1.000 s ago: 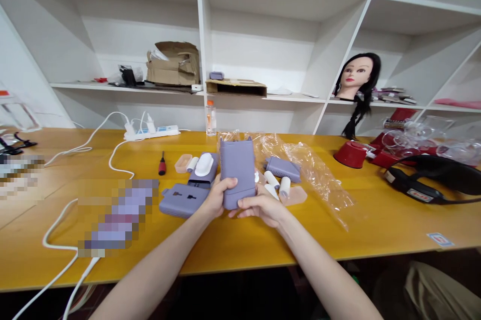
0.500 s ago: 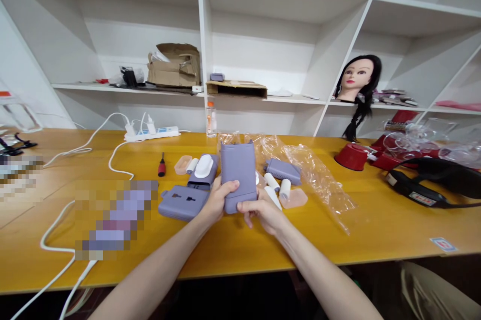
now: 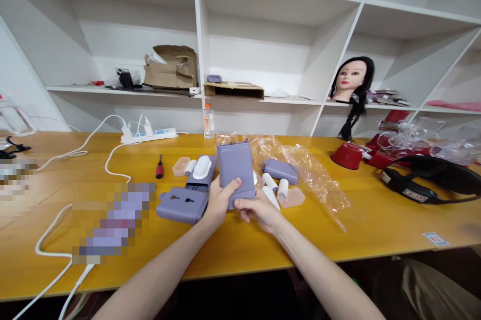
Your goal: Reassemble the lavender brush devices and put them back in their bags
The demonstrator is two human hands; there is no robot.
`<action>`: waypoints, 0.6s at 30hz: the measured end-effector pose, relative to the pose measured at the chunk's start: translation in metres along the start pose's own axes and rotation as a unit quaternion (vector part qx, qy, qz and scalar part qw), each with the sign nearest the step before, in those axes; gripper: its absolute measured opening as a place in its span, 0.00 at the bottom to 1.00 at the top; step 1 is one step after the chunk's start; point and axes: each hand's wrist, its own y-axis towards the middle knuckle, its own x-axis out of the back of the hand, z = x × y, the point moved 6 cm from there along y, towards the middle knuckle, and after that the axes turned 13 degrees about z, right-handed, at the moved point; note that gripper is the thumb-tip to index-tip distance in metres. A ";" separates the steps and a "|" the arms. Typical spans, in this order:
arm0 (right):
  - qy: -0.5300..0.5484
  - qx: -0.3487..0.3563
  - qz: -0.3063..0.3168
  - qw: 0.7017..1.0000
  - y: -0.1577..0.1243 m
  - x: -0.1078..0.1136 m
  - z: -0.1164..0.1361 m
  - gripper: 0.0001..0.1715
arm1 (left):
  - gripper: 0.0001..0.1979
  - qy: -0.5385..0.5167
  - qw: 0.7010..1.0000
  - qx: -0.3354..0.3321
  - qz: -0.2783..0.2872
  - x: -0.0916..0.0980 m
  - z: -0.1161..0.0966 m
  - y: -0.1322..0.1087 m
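Observation:
A purple plastic case [image 3: 236, 167] is held up over the table between my two hands. My left hand [image 3: 220, 200] grips its left side, thumb lying across the front face. My right hand [image 3: 261, 210] is closed on its lower right corner, with the thumb on the lower band. Left of the hands lies a purple panel [image 3: 182, 205] with two dark cut-outs. Behind that panel, a purple housing [image 3: 193, 182] carries a white oval piece [image 3: 202, 166]. To the right sit another purple part [image 3: 281, 171] and two white cylinders [image 3: 283, 188].
Clear plastic wrap [image 3: 319, 177] spreads behind and right of the hands. A red-handled screwdriver [image 3: 160, 167] lies at the left, near white cables and a power strip [image 3: 150, 135]. A bottle [image 3: 209, 122], red cup-shaped base [image 3: 346, 154] and black headgear [image 3: 413, 185] stand farther out.
The view has shifted slightly, so the scene sits a little to the left. Both hands still hold the purple case, my left hand reaching slightly higher along its side.

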 end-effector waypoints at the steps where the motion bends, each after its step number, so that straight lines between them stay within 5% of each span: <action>1: -0.003 -0.005 -0.002 1.000 0.000 0.000 0.000 0.14 | 0.17 0.003 1.000 0.004 -0.001 0.000 0.001 0.000; 7: -0.018 -0.023 -0.047 0.998 -0.008 0.002 0.006 0.17 | 0.19 -0.032 0.998 0.058 0.003 -0.002 0.002 -0.002; 18: -0.037 0.002 0.040 0.998 -0.002 0.001 0.004 0.17 | 0.18 -0.063 0.995 0.080 0.015 -0.003 -0.009 0.001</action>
